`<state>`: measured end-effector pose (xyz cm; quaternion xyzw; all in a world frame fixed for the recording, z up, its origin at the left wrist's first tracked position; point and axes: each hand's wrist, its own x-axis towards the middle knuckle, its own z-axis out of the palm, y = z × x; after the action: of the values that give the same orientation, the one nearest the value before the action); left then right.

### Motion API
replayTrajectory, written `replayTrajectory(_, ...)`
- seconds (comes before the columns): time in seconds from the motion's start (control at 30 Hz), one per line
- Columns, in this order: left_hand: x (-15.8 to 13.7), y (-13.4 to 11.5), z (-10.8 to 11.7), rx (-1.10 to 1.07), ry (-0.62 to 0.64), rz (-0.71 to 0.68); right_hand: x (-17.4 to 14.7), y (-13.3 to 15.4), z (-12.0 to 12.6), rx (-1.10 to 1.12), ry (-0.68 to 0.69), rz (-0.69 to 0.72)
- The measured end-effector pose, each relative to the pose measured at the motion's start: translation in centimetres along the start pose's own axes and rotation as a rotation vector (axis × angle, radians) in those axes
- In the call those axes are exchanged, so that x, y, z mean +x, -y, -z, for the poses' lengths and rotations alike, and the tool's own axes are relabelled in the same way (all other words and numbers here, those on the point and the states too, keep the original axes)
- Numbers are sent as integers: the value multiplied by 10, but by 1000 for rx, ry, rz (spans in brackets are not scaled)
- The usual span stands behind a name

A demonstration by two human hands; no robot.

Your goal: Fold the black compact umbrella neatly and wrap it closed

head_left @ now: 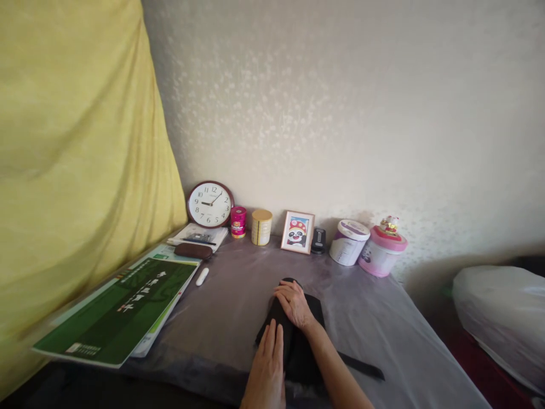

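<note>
A black folded fabric item (302,355) lies on the table in front of me; its exact kind is unclear. A black strap (364,365) runs out from its right side across the tabletop. My left hand (268,358) rests along its near left part, fingers stretched out and close together. Farther up, my right hand (293,304) lies flat across the top of the fabric, fingers extended to the left. Neither hand grips anything that I can see. My right forearm covers part of the fabric.
Green-covered booklets (157,301), a brown case (193,251) and a small white object (202,276) lie left. Along the wall stand a clock (212,216), a pink tin (238,222), a yellow-lidded can (261,228), a panda picture frame (297,232) and two tubs (349,244).
</note>
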<state>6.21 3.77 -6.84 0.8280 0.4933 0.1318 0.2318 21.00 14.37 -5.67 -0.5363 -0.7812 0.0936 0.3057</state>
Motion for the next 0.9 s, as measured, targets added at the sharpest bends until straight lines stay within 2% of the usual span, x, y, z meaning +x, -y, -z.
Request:
replayTrajectory(0.17, 0, -3, 5, 32, 41, 7, 19, -19, -4, -8, -49, -89)
replayTrajectory(0.3, -4, -8, 11, 52, 43, 24, 21, -29, 4, -43, -145, -260)
replayTrajectory(0.4, -7, -11, 15, 60, 41, 14, 5, -41, 22, -75, -235, -405)
replayTrajectory(0.5, -9, -9, 12, 43, -3, -6, -27, -52, 44, -95, -292, -543)
replayTrajectory(0.6, -8, -2, 5, 0, -57, -35, -61, -56, 59, -79, -286, -637)
replayTrajectory(0.7, -7, 4, -1, -57, -89, -30, -84, -48, 63, 0, -227, -711)
replayTrajectory(0.9, -9, 1, 5, -180, -52, 51, -90, -18, 54, 341, -130, -802)
